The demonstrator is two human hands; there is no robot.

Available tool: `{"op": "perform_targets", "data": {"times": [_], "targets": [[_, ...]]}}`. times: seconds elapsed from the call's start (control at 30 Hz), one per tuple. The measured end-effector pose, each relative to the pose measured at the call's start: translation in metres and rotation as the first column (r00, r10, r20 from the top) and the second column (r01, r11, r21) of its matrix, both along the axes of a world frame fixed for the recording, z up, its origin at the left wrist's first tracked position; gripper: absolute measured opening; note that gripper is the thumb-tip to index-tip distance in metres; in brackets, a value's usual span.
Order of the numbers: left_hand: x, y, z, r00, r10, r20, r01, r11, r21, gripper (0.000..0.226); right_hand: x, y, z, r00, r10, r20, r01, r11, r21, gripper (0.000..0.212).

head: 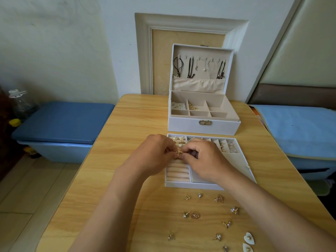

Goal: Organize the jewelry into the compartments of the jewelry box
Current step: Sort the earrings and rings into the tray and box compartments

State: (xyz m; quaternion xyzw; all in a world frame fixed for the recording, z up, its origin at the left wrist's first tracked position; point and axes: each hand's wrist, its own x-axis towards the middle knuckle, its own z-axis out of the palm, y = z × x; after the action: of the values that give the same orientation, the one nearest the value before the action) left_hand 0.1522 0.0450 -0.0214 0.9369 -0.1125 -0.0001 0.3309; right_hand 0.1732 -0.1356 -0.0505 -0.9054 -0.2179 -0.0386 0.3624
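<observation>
A white jewelry box (203,127) stands open at the table's far side, necklaces hanging in its lid and gold pieces in two back compartments. Its removable tray (236,160) lies nearer me, with earrings in its far slots and cream ring rolls on the left. Over the ring rolls my left hand (154,155) and my right hand (205,159) both pinch a small gold piece (179,154) between their fingertips. Several loose earrings (219,199) lie on the wood in front of the tray, with two white heart-shaped ones (249,238) at the right.
The wooden table (127,142) has a crack near its far left edge. A blue lidded bin (61,124) sits left of the table, with bottles beside it. A blue-covered box (298,128) sits right. The wall and a framed panel stand close behind the box.
</observation>
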Motion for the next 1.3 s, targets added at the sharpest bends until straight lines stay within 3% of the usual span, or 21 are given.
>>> {"op": "perform_targets", "data": {"times": [0.2, 0.63, 1.07, 1.3], "targets": [[-0.001, -0.001, 0.005, 1.0, -0.012, 0.003, 0.012, 1.0, -0.021, 0.006, -0.001, -0.005, 0.002, 0.998, 0.033, -0.05, -0.025, 0.988, 0.151, 0.002], [-0.009, 0.006, 0.007, 0.994, -0.061, -0.086, 0.059, 0.998, -0.024, 0.004, -0.012, -0.007, 0.014, 0.987, 0.069, -0.142, -0.066, 0.997, 0.025, 0.008], [-0.014, 0.002, 0.002, 0.997, -0.062, 0.053, 0.059, 0.996, 0.06, 0.005, -0.021, -0.006, 0.012, 0.996, 0.046, -0.082, -0.045, 0.999, 0.023, 0.006], [-0.013, -0.001, -0.004, 0.999, -0.04, 0.023, 0.038, 0.996, 0.08, 0.007, -0.02, -0.002, 0.014, 0.998, 0.025, -0.064, -0.032, 0.994, -0.106, 0.007]]}}
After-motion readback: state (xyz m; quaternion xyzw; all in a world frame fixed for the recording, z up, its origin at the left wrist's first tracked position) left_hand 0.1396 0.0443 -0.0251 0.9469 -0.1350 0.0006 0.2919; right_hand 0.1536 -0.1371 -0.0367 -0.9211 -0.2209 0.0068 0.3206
